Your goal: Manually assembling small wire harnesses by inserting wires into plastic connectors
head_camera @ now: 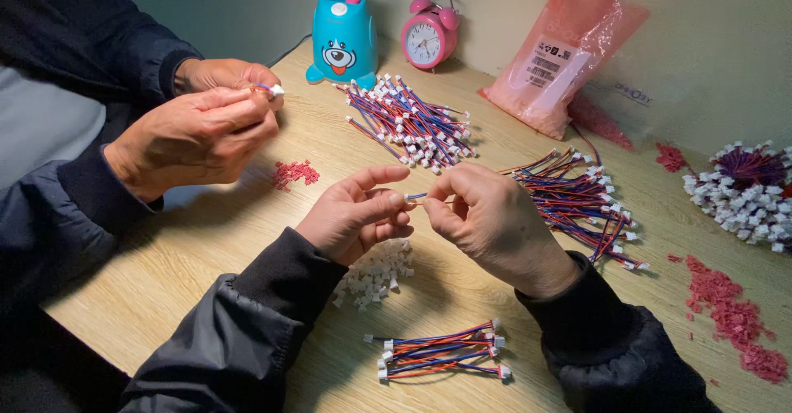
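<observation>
Looking down from my head camera, a small bundle of finished red-and-blue leads with white plugs at both ends lies on the tabletop nearest me. As I judge it, only that little lot is done. Far more waits: a fan of wires on the far side, another spread of wires to my right, and a round heap at the far right edge. A pile of loose white connector housings sits just under my wrists, and red scraps are scattered near right.

My left hand is nearly closed, thumb and forefinger pinched on the end of a thin wire, the other fingers curled in. My right hand is pinched on the same wire from the other side, fingertips almost meeting those of the left. The wire is held above the tabletop, between the two hands, over the white housings.

At the far left, a co-worker's hands are closed together around a small white-tipped lead. Beyond stand a blue pen holder, a pink alarm clock and a pink plastic bag.
</observation>
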